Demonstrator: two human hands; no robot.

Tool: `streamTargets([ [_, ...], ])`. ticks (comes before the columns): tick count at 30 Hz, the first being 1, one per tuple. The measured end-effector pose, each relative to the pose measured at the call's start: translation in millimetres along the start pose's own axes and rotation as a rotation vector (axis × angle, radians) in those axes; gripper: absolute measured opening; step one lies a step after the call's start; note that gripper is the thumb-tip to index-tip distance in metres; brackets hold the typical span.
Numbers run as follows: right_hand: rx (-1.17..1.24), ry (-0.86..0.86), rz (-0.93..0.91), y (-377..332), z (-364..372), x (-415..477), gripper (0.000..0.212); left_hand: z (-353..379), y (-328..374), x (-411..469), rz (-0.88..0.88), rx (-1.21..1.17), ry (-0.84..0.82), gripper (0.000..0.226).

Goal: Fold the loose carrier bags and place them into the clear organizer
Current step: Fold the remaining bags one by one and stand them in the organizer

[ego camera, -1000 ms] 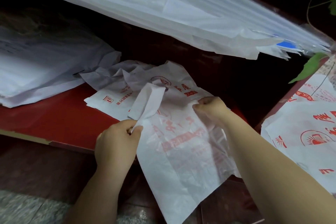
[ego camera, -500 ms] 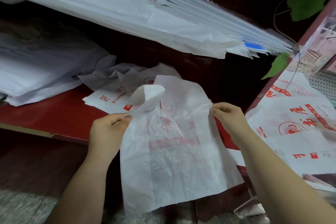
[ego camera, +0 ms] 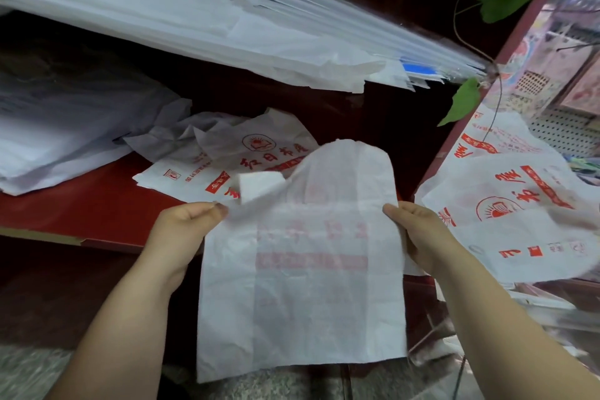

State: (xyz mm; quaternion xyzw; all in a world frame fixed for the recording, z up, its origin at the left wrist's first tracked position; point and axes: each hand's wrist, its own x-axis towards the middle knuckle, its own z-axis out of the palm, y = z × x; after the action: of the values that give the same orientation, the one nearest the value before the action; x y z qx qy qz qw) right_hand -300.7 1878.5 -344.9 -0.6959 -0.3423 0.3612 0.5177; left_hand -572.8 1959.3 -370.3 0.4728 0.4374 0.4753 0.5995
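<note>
A white carrier bag [ego camera: 302,286] hangs spread in the air before the red shelf [ego camera: 81,204] — folding looks barely begun. The left hand [ego camera: 181,230] and right hand [ego camera: 418,230] each pinch an upper side edge; the next move likely calls for bringing those edges together, handles aligned

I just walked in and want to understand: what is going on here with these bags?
A person holds one white carrier bag up in the air, unfolded, with its red print showing faintly through. The left hand pinches its upper left edge and the right hand pinches the upper right edge. Behind it, crumpled bags lie on the red shelf, and one more red-printed bag lies to the right. No fold has been made yet.
</note>
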Motion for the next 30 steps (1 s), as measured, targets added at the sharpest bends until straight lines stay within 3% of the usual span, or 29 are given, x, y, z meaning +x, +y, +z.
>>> streamTargets([
  [6, 0.158, -0.138, -0.012, 6, -12, -9, 0.026, -1, 6, -4, -0.017, -0.056, -0.114, 0.026],
  [11, 0.298, -0.146, -0.022, 7, -21, -16, 0.025, 1, 5, -8, -0.059, -0.067, -0.19, 0.023],
  [14, 0.302, -0.184, -0.062, 9, -27, -22, 0.023, 4, 6, -8, -0.054, -0.105, -0.199, 0.035],
  [18, 0.297, -0.141, -0.027, 10, -33, -28, 0.053, 9, 7, -8, -0.075, -0.187, -0.158, 0.052],
  [21, 0.237, -0.132, -0.012, 7, -35, -32, 0.021, 12, -1, -8, 0.013, 0.041, -0.08, 0.044],
  [25, 0.068, -0.131, -0.072, 11, -36, -34, 0.021, 14, -4, -8, 0.08, 0.159, -0.079, 0.022],
  [28, 0.024, -0.104, -0.092, 12, -36, -34, 0.01, 13, -2, -8, 0.061, 0.16, -0.06, 0.024],
  [30, -0.012, -0.096, -0.106, 14, -33, -33, 0.023, 13, -2, -9, 0.069, 0.176, -0.089, 0.035],
])
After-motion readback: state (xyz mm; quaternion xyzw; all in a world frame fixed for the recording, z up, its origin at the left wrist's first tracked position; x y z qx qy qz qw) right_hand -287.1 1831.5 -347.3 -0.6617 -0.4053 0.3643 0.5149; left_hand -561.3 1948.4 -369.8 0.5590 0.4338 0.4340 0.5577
